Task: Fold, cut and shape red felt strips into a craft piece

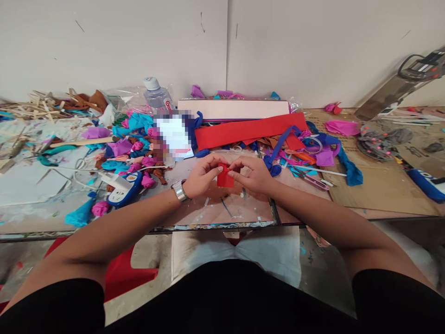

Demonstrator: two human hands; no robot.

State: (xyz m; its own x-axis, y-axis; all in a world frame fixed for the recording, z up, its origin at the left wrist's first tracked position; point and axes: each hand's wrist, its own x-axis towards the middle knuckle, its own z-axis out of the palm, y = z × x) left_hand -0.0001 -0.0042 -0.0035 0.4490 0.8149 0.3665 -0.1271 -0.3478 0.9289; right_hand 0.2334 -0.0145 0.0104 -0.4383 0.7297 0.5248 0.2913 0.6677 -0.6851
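Right now both hands pinch one small red paper piece just above the surface. Left hand, with a watch on its wrist, has its grip closed on the left side. Right hand has its grip closed on the right side. Beyond the grip lies a long red sheet. Farther left of the grip stands a water bottle.

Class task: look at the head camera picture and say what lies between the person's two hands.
In the head view, a small red paper piece lies between the left hand and right hand, pinched by fingertips of both.
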